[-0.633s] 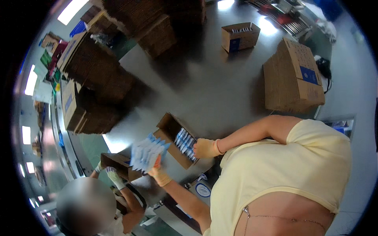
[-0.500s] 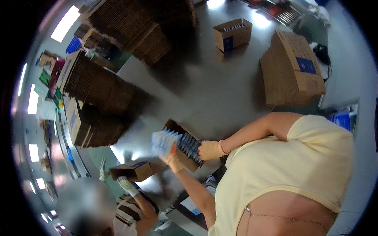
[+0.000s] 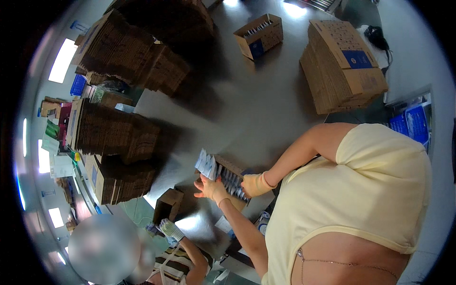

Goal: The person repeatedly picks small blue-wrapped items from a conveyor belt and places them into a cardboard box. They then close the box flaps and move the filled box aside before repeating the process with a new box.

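packets [image 3: 207, 164], a pale fanned bunch, are being gripped by the left hand [image 3: 212, 187] at the open end of a box [image 3: 231, 167] lying on the table [image 3: 266, 114]. the right hand [image 3: 255, 185], gloved, is being pressed against the box's near side, fingers hidden, so its grip cannot be told. another box [image 3: 167, 205] is being handled by a co-worker's gloved hand [image 3: 169, 229] nearby. flat cartons [image 3: 343, 66] are being kept stacked well apart.
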